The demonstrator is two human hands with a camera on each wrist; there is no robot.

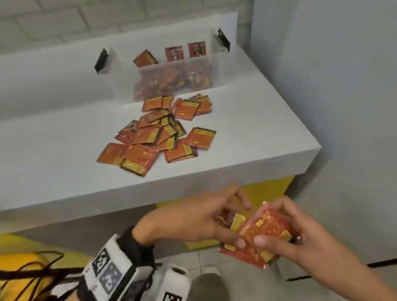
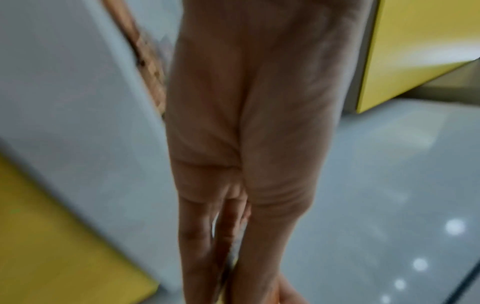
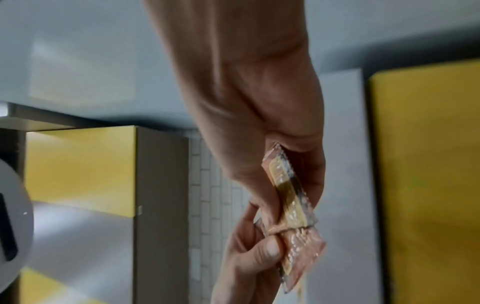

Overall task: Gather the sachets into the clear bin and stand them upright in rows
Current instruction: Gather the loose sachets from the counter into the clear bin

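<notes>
Several orange-red sachets (image 1: 256, 233) form a fanned stack held in front of the counter's front edge, low in the head view. My left hand (image 1: 229, 223) pinches the stack's left side between thumb and fingers. From the right, my right hand (image 1: 275, 225) grips it with the thumb on top. In the right wrist view that right hand (image 3: 293, 181) clamps the stack (image 3: 288, 191) edge-on, and the left thumb (image 3: 269, 251) presses its lower part. A loose pile of sachets (image 1: 161, 131) lies on the white counter (image 1: 41, 164). Behind it stands the clear bin (image 1: 127, 81) with sachets inside, some upright (image 1: 196, 49).
The counter steps up to a raised ledge (image 1: 47, 55) behind the bin. A grey wall (image 1: 337, 65) closes the right side. Yellow cabinet fronts (image 1: 269, 189) sit under the counter. A black cable (image 1: 381, 261) crosses the floor at right, and a shoe (image 1: 207, 290) shows below my hands.
</notes>
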